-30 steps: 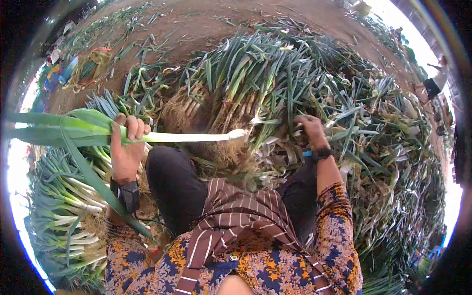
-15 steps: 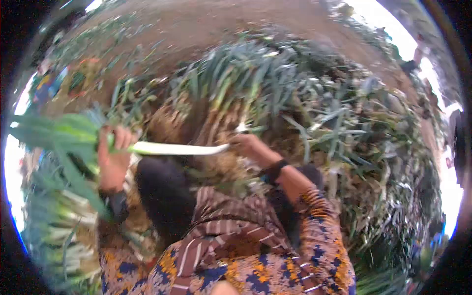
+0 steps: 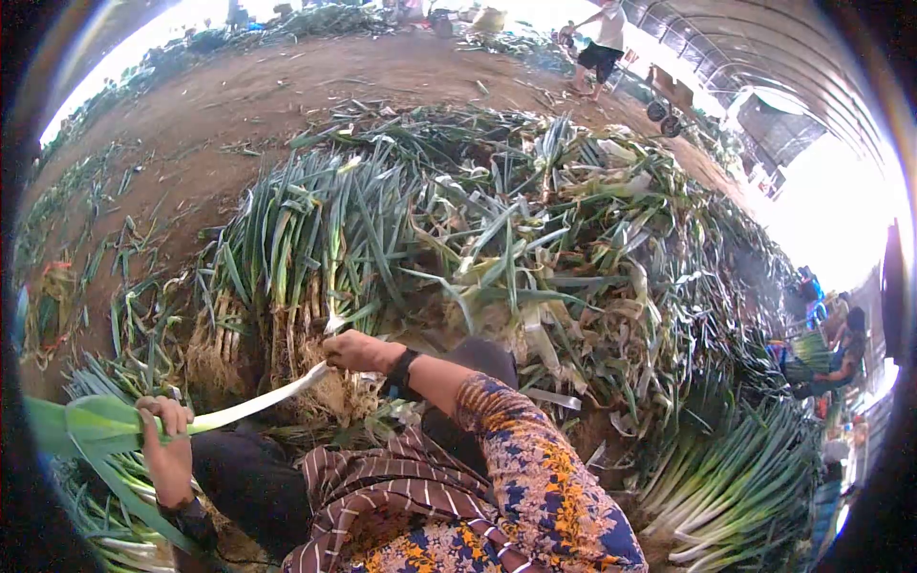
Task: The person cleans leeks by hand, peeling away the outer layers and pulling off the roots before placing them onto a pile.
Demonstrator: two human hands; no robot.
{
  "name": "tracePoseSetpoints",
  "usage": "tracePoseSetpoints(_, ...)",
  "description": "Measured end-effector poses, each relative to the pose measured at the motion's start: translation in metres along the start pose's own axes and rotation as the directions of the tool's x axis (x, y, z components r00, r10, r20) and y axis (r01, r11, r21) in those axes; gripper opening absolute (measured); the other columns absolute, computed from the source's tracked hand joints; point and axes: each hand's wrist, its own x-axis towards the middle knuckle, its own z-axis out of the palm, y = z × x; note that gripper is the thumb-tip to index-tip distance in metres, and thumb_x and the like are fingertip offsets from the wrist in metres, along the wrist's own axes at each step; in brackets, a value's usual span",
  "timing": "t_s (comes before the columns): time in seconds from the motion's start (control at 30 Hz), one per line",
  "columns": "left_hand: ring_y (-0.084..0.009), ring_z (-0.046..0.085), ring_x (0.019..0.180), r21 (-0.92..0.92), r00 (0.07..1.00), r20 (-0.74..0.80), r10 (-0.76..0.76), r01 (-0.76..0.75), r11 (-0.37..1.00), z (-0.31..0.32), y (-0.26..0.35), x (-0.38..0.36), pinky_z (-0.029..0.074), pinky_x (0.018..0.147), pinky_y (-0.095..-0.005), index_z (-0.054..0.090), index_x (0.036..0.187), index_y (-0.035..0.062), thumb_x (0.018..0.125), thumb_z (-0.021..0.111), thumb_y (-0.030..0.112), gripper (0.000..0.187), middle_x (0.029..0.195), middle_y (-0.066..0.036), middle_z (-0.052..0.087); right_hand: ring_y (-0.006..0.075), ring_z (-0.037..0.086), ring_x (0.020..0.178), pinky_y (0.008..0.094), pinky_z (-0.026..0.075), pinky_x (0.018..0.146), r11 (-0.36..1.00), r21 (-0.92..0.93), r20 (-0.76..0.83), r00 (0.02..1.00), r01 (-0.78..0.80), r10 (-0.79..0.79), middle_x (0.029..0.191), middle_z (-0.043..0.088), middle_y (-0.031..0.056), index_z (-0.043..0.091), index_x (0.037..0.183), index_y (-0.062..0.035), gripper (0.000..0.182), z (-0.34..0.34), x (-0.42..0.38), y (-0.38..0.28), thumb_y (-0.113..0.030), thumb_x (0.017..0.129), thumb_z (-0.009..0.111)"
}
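A leek [image 3: 260,405] lies across in front of me, white stalk to the right and broad green leaves spreading out to the left. My left hand [image 3: 168,451] is closed around it where the white turns to green. At the stalk's right tip, my right hand [image 3: 361,352] is closed with its fingertips on the root end; whether it also holds something small is hidden. Just beyond the right hand lie unpeeled leeks [image 3: 287,248], their brown roots toward me. One leek with a clean white base lies on top of them, its end close to my right fingers.
Loose leaves and peelings [image 3: 573,277] are heaped ahead and to the right. Cleaned leeks [image 3: 735,487] lie at the lower right, with more at the lower left. Beyond is bare soil [image 3: 239,105]. A person [image 3: 604,48] stands near a cart [image 3: 667,100]; another person [image 3: 845,353] is at far right.
My view has swung right, so the hands and leek appear further left and lower. Both hands keep their hold on the leek. The cleaned leeks at lower right show more fully.
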Motion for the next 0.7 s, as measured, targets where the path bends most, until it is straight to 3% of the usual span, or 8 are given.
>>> tracePoseSetpoints(0.13,-0.0102,0.032,0.063,0.042,0.999,0.009,0.039,-0.040,0.998,0.007,0.001,-0.004,0.029,0.068,-0.0286,0.045,0.094,0.0116,0.095,0.043,0.030,0.019,0.067,0.002,0.031,0.0297,0.057,0.068,0.0402,0.046,0.064,0.999,0.006,0.031,0.999,-0.040,0.040,0.078,0.055,0.0134,0.056,0.083,-0.0045,0.013,-0.008,0.002,0.028,-0.017,0.081,0.055)
tracePoseSetpoints(0.17,-0.0103,0.032,0.063,0.045,0.998,0.024,0.053,-0.054,0.998,0.007,0.001,-0.004,0.030,0.068,-0.0286,0.045,0.094,0.0116,0.095,0.043,0.030,0.019,0.067,0.002,0.031,0.0287,0.058,0.071,0.0389,0.046,0.066,0.985,-0.132,-0.015,0.993,0.112,-0.115,0.077,0.057,0.0137,0.059,0.083,-0.0048,0.015,-0.014,0.002,0.026,-0.020,0.081,0.057)
tracePoseSetpoints(0.33,-0.0109,0.033,0.064,0.016,0.996,-0.037,0.078,-0.078,0.997,0.013,0.003,-0.007,0.030,0.069,-0.0284,0.045,0.092,0.0118,0.096,0.040,0.029,0.019,0.067,0.002,0.030,0.0276,0.060,0.073,0.0351,0.049,0.066,0.963,-0.028,0.089,0.959,-0.269,0.270,0.074,0.061,0.0130,0.060,0.090,-0.0044,0.019,-0.046,0.009,-0.021,-0.021,0.081,0.059)
tracePoseSetpoints(0.4,-0.0111,0.031,0.063,-0.037,0.992,-0.104,0.074,-0.078,0.996,0.000,0.000,-0.013,0.029,0.068,-0.0282,0.044,0.092,0.0124,0.096,0.040,0.030,0.019,0.066,0.003,0.029,0.0254,0.060,0.070,0.0347,0.049,0.063,0.993,0.118,-0.073,0.997,-0.017,0.026,0.072,0.059,0.0119,0.060,0.088,-0.0042,0.013,-0.043,0.003,-0.003,-0.015,0.081,0.058)
tracePoseSetpoints(0.43,-0.0110,0.030,0.063,-0.088,0.981,-0.183,0.071,-0.088,0.992,0.001,0.003,-0.015,0.028,0.067,-0.0282,0.044,0.092,0.0126,0.096,0.040,0.030,0.019,0.066,0.003,0.029,0.0203,0.060,0.067,0.0338,0.050,0.062,0.950,-0.264,0.006,0.984,-0.169,0.176,0.072,0.061,0.0089,0.059,0.086,-0.0043,0.008,-0.041,0.000,0.047,-0.009,0.080,0.057)
tracePoseSetpoints(0.53,-0.0107,0.028,0.062,-0.079,0.979,-0.072,0.189,-0.195,0.978,0.012,0.055,-0.014,0.027,0.066,-0.0279,0.048,0.096,0.0142,0.096,0.040,0.032,0.019,0.065,0.004,0.028,0.0188,0.061,0.076,0.0333,0.050,0.066,0.856,-0.207,-0.050,0.879,-0.474,0.475,0.085,0.063,0.0110,0.060,0.098,-0.0066,0.023,-0.091,-0.044,0.042,-0.008,0.076,0.058)
tracePoseSetpoints(0.63,-0.0101,0.029,0.063,0.006,0.937,-0.284,0.205,-0.213,0.977,-0.012,0.070,-0.024,0.028,0.067,-0.0276,0.054,0.104,0.0180,0.095,0.041,0.032,0.021,0.065,0.004,0.028,0.0164,0.060,0.090,0.0331,0.049,0.073,0.730,-0.279,-0.135,0.778,-0.624,0.614,0.100,0.064,0.0123,0.060,0.111,-0.0088,0.040,-0.117,-0.052,0.004,-0.002,0.072,0.056)
tracePoseSetpoints(0.7,-0.0099,0.030,0.064,0.010,0.953,-0.212,0.216,-0.219,0.976,-0.016,0.068,-0.018,0.029,0.069,-0.0277,0.055,0.106,0.0186,0.096,0.041,0.032,0.022,0.065,0.004,0.028,0.0345,0.060,0.087,0.0395,0.048,0.078,0.753,-0.452,-0.174,0.876,-0.477,0.450,0.090,0.063,0.0179,0.062,0.105,-0.0106,0.031,-0.112,-0.049,0.027,-0.016,0.075,0.058)
